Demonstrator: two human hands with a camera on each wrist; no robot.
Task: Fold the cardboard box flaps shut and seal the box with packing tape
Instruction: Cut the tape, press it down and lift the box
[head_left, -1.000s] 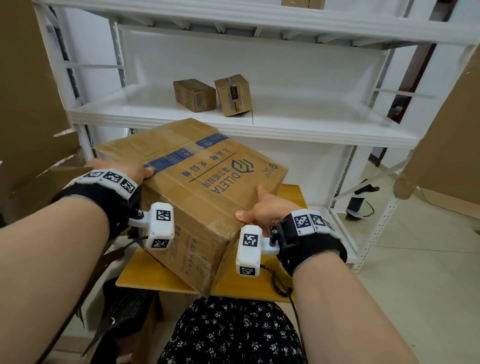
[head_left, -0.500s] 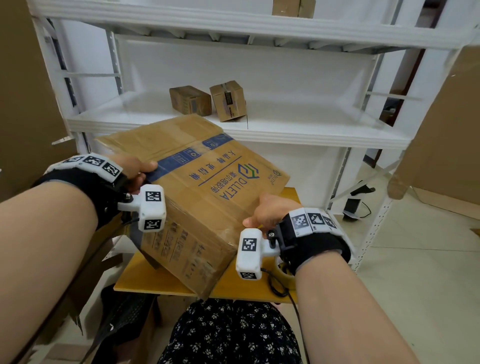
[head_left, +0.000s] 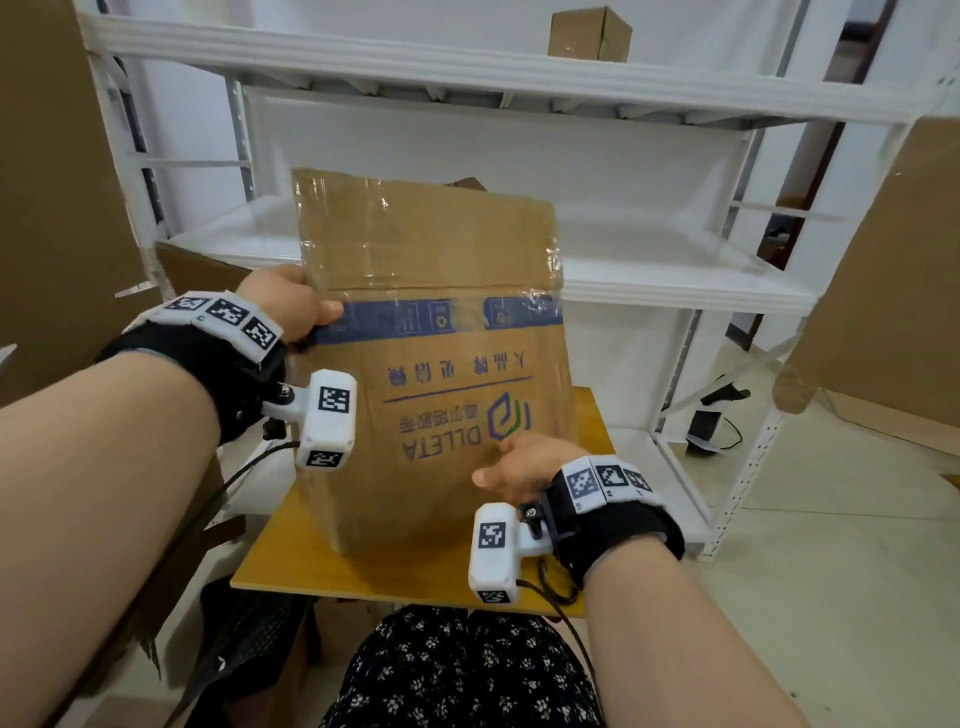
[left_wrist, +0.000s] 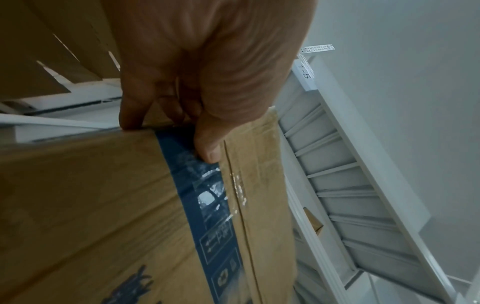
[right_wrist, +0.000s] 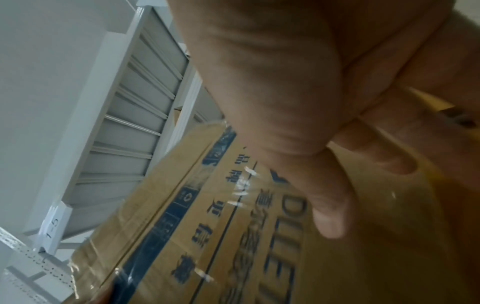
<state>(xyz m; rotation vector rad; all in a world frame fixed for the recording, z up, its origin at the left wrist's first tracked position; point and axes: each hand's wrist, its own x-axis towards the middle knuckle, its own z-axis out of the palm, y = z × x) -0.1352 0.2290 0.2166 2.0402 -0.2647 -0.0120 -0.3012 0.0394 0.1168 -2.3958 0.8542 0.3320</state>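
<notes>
A brown cardboard box (head_left: 436, 332) with a blue stripe and upside-down blue print stands on end on a yellow board (head_left: 322, 561), printed face toward me. Shiny clear tape (head_left: 415, 234) covers its upper part. My left hand (head_left: 291, 306) grips the box's left edge at the blue stripe, thumb on the front face. In the left wrist view the thumb (left_wrist: 207, 148) presses on the stripe of the box (left_wrist: 103, 205). My right hand (head_left: 519, 462) holds the lower right edge; its thumb (right_wrist: 327, 216) lies on the printed face of the box (right_wrist: 207, 236).
White metal shelving (head_left: 675, 291) stands right behind the box, with a small carton (head_left: 589, 34) on its top shelf. Large cardboard sheets lean at the left (head_left: 52, 182) and right (head_left: 893, 286). A black device with a cable (head_left: 711, 415) lies on the floor.
The box has swung up from a tilted, lying pose to standing on end. My left hand rose with its edge; my right hand dropped to the lower right.
</notes>
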